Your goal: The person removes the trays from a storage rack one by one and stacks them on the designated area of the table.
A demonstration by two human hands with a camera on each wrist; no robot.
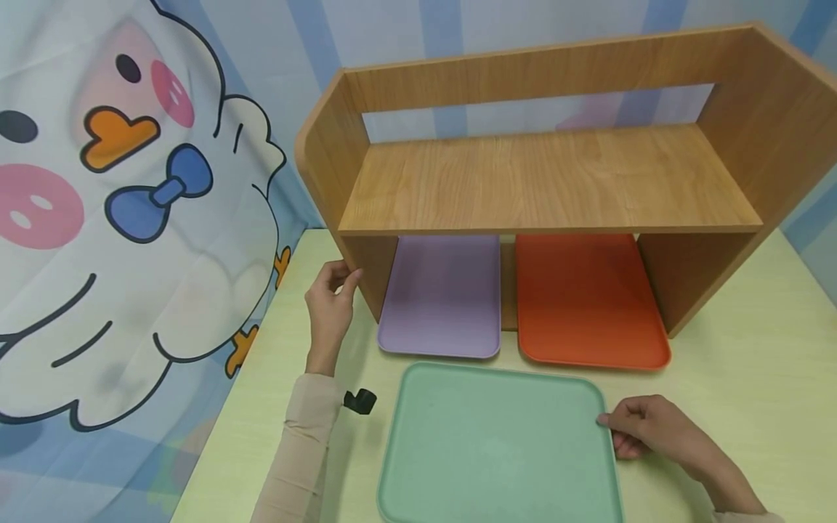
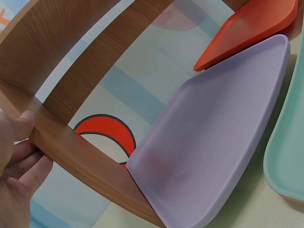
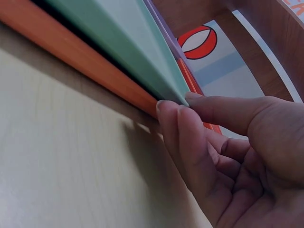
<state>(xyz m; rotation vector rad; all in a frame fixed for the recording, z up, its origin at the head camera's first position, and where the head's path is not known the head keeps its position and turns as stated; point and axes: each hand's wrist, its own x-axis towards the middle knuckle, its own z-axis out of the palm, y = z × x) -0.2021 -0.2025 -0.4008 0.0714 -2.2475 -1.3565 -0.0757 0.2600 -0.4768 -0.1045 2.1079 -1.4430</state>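
Note:
A wooden shelf unit [image 1: 549, 181] stands at the back of the table. At the unit's left side panel, my left hand [image 1: 329, 309] grips the front edge between thumb and fingers, which the left wrist view also shows. A light green tray [image 1: 497, 443] lies in front, and my right hand [image 1: 663, 428] pinches its right rim. Seen from the right wrist, an orange tray [image 3: 95, 66] sits directly beneath the green one. Under the shelf board, a purple tray [image 1: 441, 298] lies on the left and a red-orange tray [image 1: 588, 301] on the right, their front ends sticking out.
The pale yellow table [image 1: 771, 341] carries everything. A curtain with a cartoon bird [image 1: 196, 276] hangs at the left and behind the shelf. A small black piece [image 1: 360, 401] sticks out from the left wrist.

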